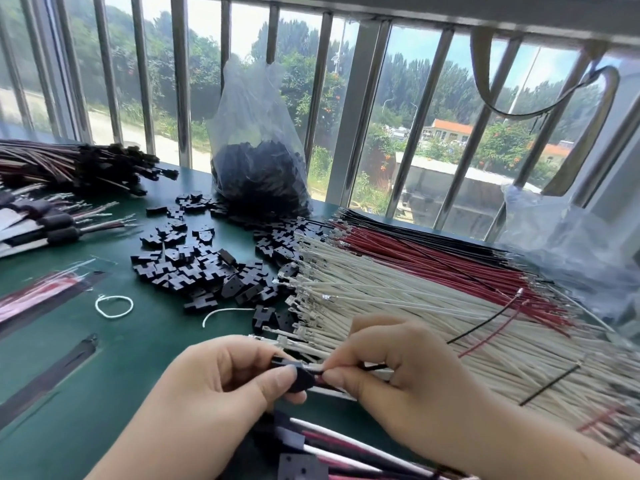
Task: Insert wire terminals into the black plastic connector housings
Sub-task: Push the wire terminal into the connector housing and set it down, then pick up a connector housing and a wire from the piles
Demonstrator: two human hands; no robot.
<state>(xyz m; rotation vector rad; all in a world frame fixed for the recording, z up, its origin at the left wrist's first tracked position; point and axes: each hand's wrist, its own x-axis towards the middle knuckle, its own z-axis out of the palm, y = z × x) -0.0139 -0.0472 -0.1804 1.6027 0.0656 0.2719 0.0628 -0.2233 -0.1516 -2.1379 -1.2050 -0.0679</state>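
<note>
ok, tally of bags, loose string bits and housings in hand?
Plastic bags: 2 (one of housings, one clear at right)
White string pieces: 2 (loop, strand)
Black connector housing in left hand: 1
Total: 5

A white string loop (114,306) lies on the green table (69,341) before window bars (181,81).

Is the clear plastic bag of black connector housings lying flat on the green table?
No, the clear plastic bag stands upright on the green table against the window bars.
</note>
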